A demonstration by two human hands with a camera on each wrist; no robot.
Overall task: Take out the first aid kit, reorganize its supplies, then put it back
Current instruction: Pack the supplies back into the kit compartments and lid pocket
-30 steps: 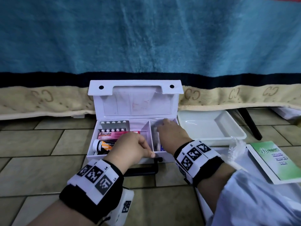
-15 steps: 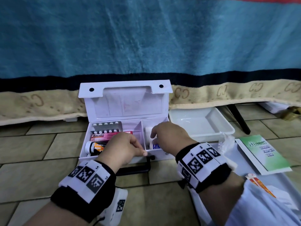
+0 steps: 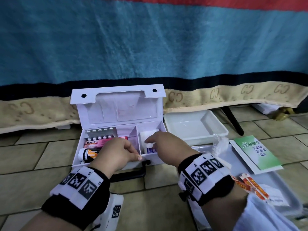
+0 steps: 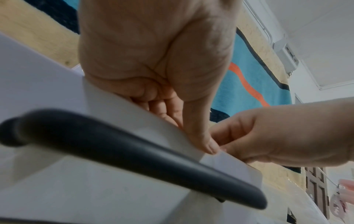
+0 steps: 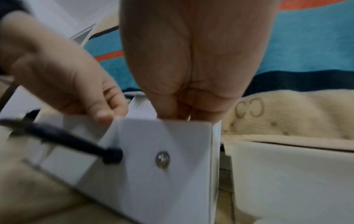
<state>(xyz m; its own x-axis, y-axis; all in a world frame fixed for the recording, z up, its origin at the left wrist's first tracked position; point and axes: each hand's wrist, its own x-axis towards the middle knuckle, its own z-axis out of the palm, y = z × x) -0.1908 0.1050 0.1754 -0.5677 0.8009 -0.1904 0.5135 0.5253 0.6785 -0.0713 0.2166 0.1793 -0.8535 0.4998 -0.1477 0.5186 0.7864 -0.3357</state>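
Note:
The white first aid kit (image 3: 155,160) stands open on the tiled floor, its lid (image 3: 116,105) upright. Its left compartment holds a blister pack (image 3: 101,132), a pink Bacidin box (image 3: 96,143) and an orange-labelled bottle (image 3: 86,154). White gauze (image 3: 146,133) and a blue-and-white box (image 3: 152,150) lie in the right compartment. My left hand (image 3: 135,154) grips the kit's front wall (image 4: 114,106) near the divider, thumb outside. My right hand (image 3: 150,141) reaches into the right compartment, index finger on a white wad. In the right wrist view the wall (image 5: 162,144) hides its fingertips.
The kit's black handle (image 3: 130,174) lies on the floor in front. A white tray (image 3: 195,129) sits right of the kit. A flat tray (image 3: 283,189) nearer me carries a green leaflet (image 3: 256,152), crumpled plastic (image 3: 220,144) and red-and-white sachets (image 3: 250,185). A blue blanket (image 3: 150,47) hangs behind.
My right hand has drawn back slightly toward the compartment's front, uncovering the gauze behind it. The left hand keeps its hold on the front wall.

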